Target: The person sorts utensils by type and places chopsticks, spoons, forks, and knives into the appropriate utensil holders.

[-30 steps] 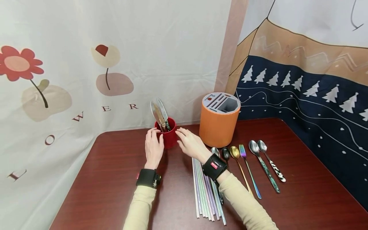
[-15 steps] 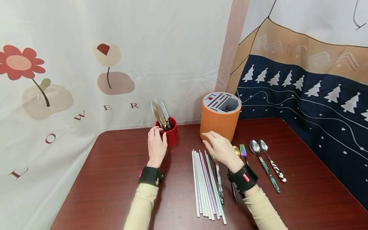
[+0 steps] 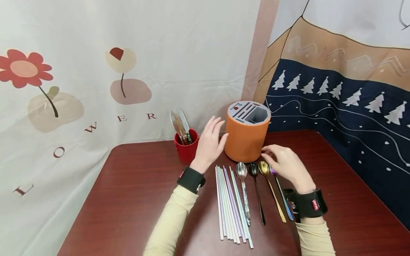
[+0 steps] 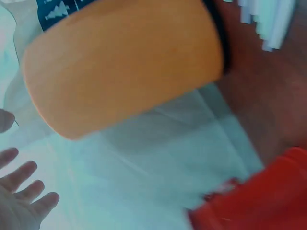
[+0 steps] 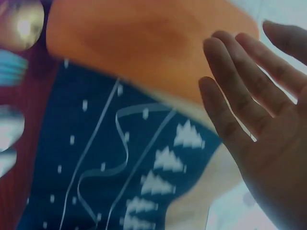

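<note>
The orange holder (image 3: 245, 144) stands upright between the left hand (image 3: 209, 144) and the right hand (image 3: 288, 165), its slotted grey top higher than the right hand. If one palm presses before the other, the holder could slide or tip toward the opposite hand, being tall and smooth-sided. If it is dragged toward the wrists, its base may push into the black spoon (image 3: 258, 195) and the gold spoon (image 3: 273, 192), whose bowls lie between it and the near side of the right hand.

The left hand is wide, fingers straight, thumb well apart, and empty; whether it touches the holder cannot be told. The right hand, beside the holder's lower wall, is also empty with fingers extended; contact there is equally unclear. Below it lies the rainbow fork (image 3: 283, 195), which a lowered wrist might nudge.

To the left hand's outer side, the red cup (image 3: 185, 153) with knives (image 3: 182, 126) could topple if that hand swings outward. Pastel sticks (image 3: 229, 202) lie between the forearms.
</note>
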`<state>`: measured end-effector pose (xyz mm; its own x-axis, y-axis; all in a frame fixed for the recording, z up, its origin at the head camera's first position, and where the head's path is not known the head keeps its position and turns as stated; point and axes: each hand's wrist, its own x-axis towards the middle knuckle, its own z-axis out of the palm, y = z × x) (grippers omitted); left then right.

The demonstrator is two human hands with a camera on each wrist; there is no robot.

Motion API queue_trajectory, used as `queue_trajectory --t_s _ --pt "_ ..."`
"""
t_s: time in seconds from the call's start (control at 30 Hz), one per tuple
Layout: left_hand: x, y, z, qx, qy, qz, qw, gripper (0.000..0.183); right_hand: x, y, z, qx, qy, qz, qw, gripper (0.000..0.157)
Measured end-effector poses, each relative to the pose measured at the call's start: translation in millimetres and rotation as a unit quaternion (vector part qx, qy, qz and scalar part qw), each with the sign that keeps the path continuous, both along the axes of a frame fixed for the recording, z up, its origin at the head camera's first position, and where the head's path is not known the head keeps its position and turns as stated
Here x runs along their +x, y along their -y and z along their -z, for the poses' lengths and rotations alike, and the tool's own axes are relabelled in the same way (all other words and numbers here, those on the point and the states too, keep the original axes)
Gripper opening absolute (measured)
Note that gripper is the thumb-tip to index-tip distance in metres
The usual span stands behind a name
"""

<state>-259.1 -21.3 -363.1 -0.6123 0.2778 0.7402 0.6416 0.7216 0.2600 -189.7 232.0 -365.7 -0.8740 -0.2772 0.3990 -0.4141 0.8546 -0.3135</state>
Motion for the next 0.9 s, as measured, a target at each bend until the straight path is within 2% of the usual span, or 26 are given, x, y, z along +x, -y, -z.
queue_trajectory --t_s 0.07,0.17,0.37,0.47,0.57,0.77,0.9 --pt "-2.9 -11 -8.9 -0.03 -0.009 0.014 0.9994 0.041 2.1 -14 -2.5 -0.005 0.002 0.018 1.0 0.021" --pt "-7.3 -23 -17.3 -0.073 0.001 0.026 0.997 0.041 4.9 -35 -2.7 -0.013 0.011 0.053 0.998 0.022" --pt "-13.9 -39 -19.4 -0.122 0.043 0.033 0.991 0.039 7.2 -76 12.0 -0.014 0.064 0.142 0.988 0.025" --pt "-15.8 -44 -17.5 -0.125 0.058 0.026 0.9901 0.037 6.2 -92 24.4 -0.007 0.098 0.175 0.98 0.027" --pt "-16.3 -47 -16.2 -0.113 0.069 0.019 0.991 0.035 4.6 -104 36.4 -0.004 0.138 0.191 0.972 0.029" --pt "-18.2 -49 -14.8 -0.091 0.072 0.024 0.993 0.033 1.4 -114 53.2 -0.008 0.219 0.199 0.955 0.035" --pt "-22.2 -48 -13.8 -0.084 0.069 0.031 0.9935 0.031 -0.7 -117 59.8 -0.003 0.256 0.199 0.946 0.037"
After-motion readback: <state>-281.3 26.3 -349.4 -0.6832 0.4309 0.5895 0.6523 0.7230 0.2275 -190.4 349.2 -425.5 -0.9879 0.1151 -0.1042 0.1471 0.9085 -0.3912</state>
